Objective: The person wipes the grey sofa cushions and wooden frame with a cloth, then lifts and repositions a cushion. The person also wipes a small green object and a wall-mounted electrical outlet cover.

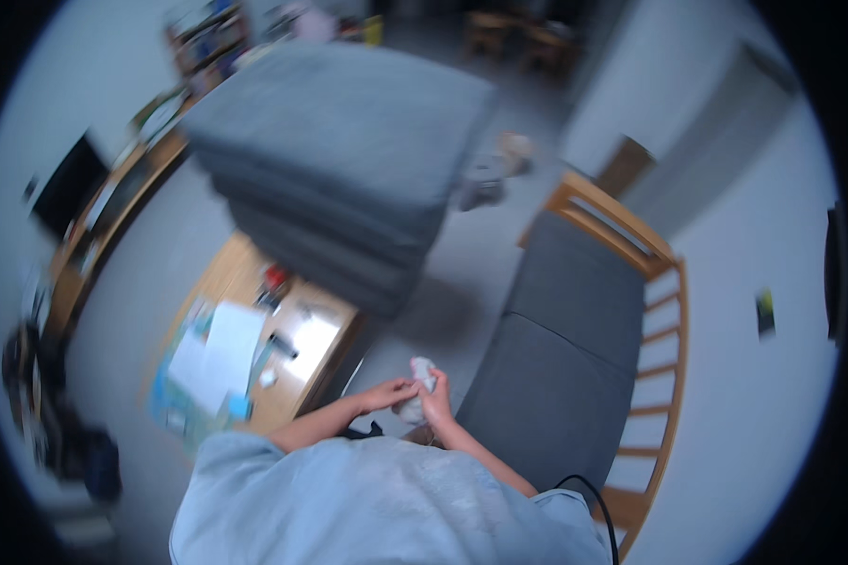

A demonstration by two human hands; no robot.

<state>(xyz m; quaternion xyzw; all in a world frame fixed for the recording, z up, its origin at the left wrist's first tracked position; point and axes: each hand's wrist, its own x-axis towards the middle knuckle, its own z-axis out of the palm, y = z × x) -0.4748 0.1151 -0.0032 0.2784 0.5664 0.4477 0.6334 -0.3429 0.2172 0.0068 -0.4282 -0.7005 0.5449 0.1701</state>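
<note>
A whitish cloth item with pink edges, sock-like in shape, is between my hands in front of my body. My right hand grips it from the right side, thumb up near its far end. The fingers of my left hand reach it from the left and touch it near its middle. The lower part of the item bulges below the fingers. Bare skin shows just beneath it, partly hidden by my light blue shirt. Blur hides finer detail.
On my right is a wooden bench with grey cushions. A stack of grey cushions rises ahead. To the left, a wooden table carries white papers and small items. A black cable curves near my right side.
</note>
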